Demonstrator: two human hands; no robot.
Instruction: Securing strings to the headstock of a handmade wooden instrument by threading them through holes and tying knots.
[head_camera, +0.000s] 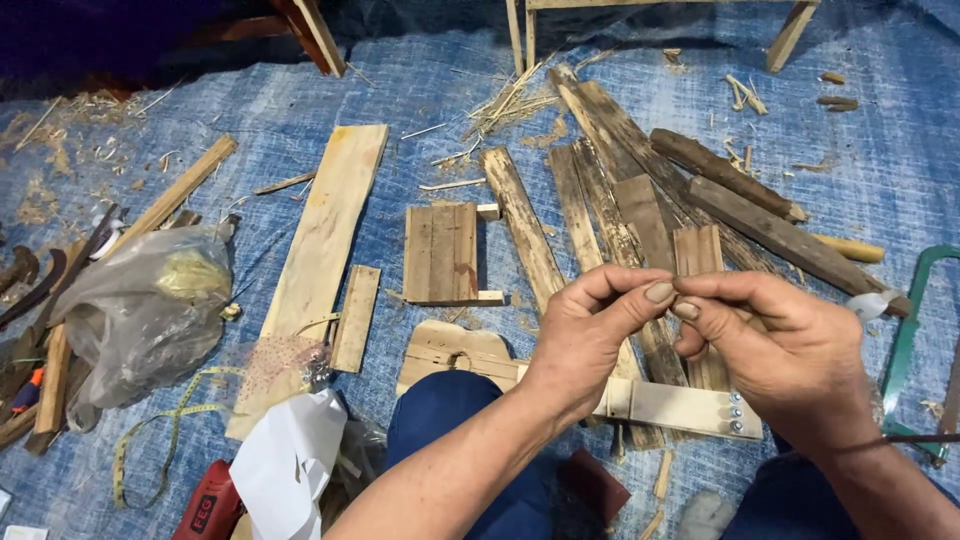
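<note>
Both hands meet at centre-right of frame: left hand (590, 325) and right hand (790, 350), each grip pressed fingertip to fingertip on something too small to identify. I judge steadiness best kept directly above the pale wooden strip (680, 408) below.

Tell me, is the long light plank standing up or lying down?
Lying down. The long light plank rests flat on the blue tarp, among other wood pieces.

Our bare forearms carry no sleeves, our right wrist (880, 440) wears a thin dark cord, our knees (450, 420) wear dark blue trousers.
</note>
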